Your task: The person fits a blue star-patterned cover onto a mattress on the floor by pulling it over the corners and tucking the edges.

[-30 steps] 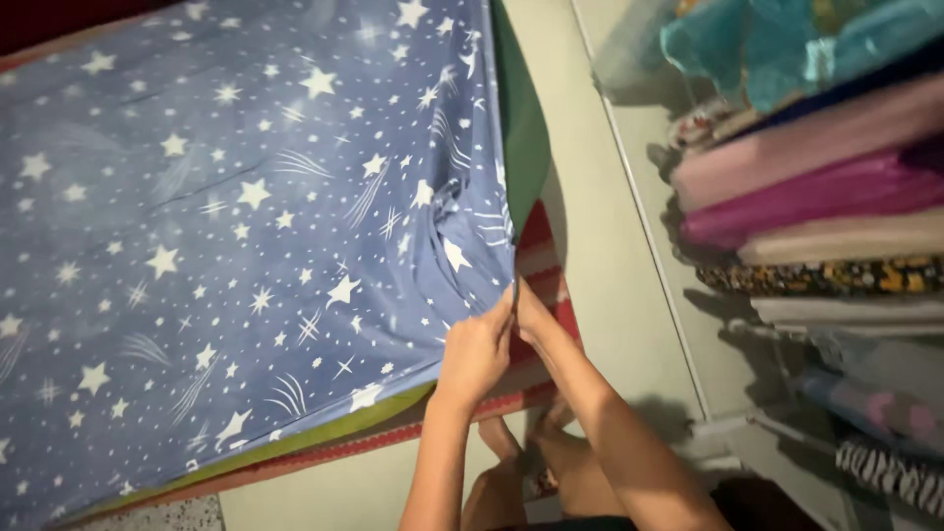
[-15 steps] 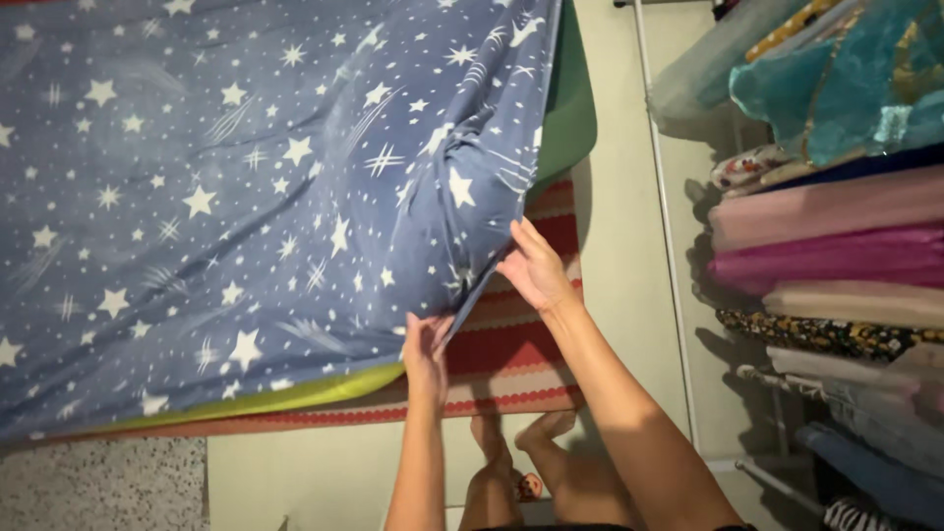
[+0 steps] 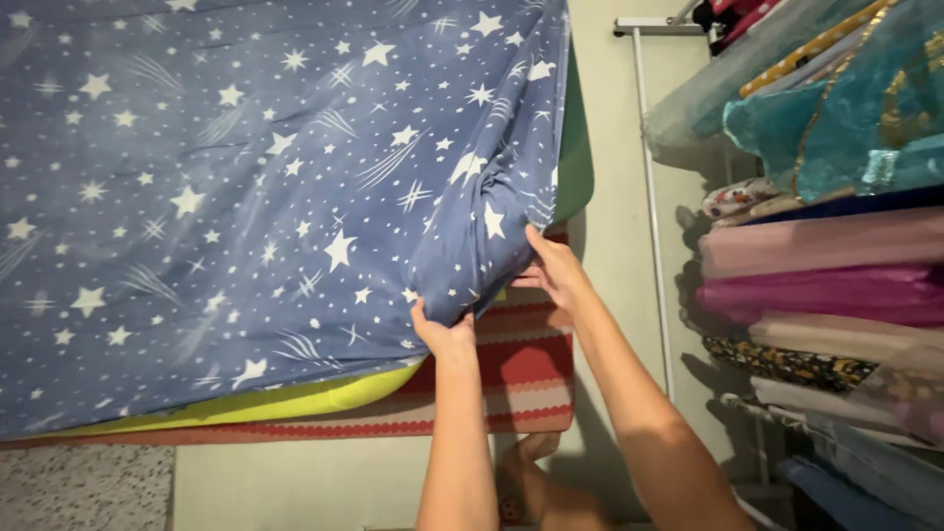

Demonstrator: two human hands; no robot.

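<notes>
We look down at a blue sheet [image 3: 246, 197] with white stars, spread over a mattress that lies on the floor. At the near right corner of the mattress the sheet is gathered into a bunch, and both our hands work there. Our left hand [image 3: 441, 329] comes from below, at the near edge, and its fingers are closed on the bunched cloth, so the corner of the sheet hangs over the hand like a pocket. Our right hand [image 3: 556, 270] is at the right edge, just beside the left one; its fingers curl around the side fold of the same sheet and pinch it. We judge that the hands hold the cloth from two sides because this keeps the corner open and tight, so it can wrap the corner of the mattress.

Under the sheet we see a yellow-green layer [image 3: 295, 398] along the near edge and a dark green layer [image 3: 575, 157] at the right edge. Below them a red striped mat [image 3: 521, 379] lies on the pale floor [image 3: 324, 482], and its corner sticks out from under the sheet. At the right, well apart from the mattress, a rack [image 3: 649, 197] carries many folded fabrics [image 3: 816, 285] in pink, purple and teal. Our bare feet [image 3: 531, 482] stand near the mat.
</notes>
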